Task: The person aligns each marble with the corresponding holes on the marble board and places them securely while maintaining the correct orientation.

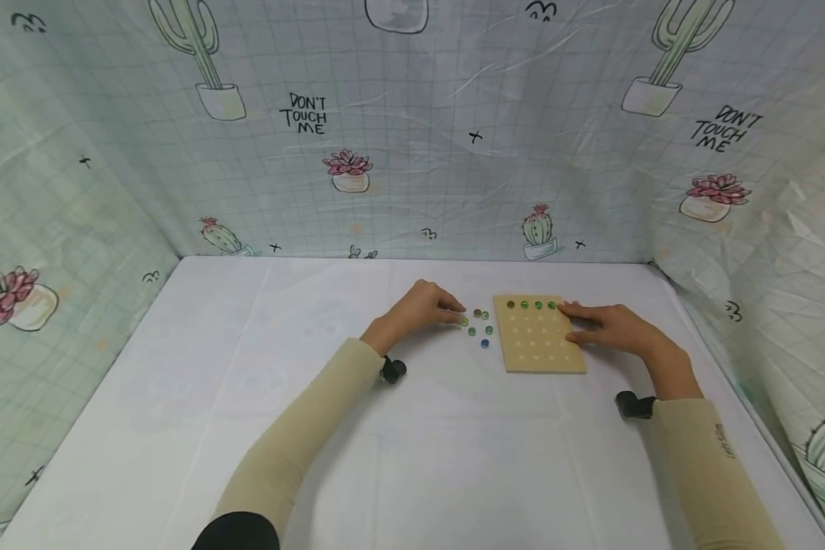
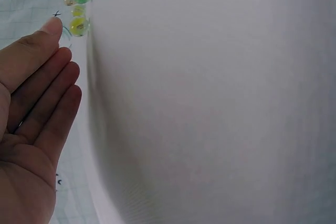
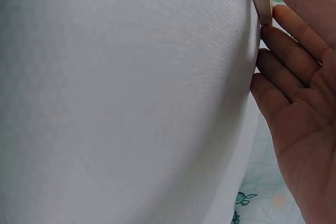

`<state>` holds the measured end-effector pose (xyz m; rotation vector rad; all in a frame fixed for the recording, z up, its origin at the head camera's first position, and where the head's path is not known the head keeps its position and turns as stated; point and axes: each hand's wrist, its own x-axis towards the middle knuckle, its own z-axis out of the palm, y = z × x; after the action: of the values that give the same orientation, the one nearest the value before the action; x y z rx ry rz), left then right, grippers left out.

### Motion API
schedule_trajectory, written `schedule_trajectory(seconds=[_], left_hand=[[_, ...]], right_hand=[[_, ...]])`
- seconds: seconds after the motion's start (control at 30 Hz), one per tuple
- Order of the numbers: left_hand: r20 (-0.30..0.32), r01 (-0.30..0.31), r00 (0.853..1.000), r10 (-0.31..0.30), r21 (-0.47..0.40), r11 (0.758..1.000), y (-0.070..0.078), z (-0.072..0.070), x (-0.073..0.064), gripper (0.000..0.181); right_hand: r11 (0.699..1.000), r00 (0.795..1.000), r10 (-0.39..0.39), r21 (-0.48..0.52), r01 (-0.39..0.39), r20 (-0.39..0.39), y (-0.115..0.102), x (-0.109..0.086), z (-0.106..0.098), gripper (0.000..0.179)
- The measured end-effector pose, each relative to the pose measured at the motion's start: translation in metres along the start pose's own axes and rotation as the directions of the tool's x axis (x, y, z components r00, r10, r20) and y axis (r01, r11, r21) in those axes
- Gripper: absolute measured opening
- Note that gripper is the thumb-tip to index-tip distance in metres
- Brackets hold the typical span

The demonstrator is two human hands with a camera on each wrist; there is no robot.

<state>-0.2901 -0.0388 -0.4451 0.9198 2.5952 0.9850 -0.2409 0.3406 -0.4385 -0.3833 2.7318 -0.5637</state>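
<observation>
Yellow board (image 1: pixel 545 365), toward the far right corner of the surface (image 1: pixel 447 466). Right hand (image 1: pixel 615 330), grip apart, fingers on board's right edge; steady pressure advisable. Loose marbles (image 1: pixel 489 330), left of board; best pinched singly, lest they roll. Left hand (image 1: pixel 422 305), grip apart, beside yellow-green marble (image 1: pixel 464 321).

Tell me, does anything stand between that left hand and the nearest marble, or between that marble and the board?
Nothing visible stands between the left hand and the nearest marble, a yellow-green one. Between it and the board lie other loose marbles; lifting over them looks possible.
</observation>
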Motion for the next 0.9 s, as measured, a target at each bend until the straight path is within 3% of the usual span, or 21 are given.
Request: schedule_trajectory(seconds=[0.33,0.9], left_hand=[[0.033,-0.033,0.999,0.031,0.062,0.998,-0.004,0.005,0.008,0.025],[0.093,-0.053,0.995,0.041,0.127,0.99,0.005,0.008,0.012,0.022]], right_hand=[[1.0,1.0,0.0,-0.001,0.0,0.008,-0.005,-0.003,-0.003,0.079],[1.0,1.0,-0.005,-0.006,0.005,-0.007,0.0,-0.001,-0.001,0.077]])
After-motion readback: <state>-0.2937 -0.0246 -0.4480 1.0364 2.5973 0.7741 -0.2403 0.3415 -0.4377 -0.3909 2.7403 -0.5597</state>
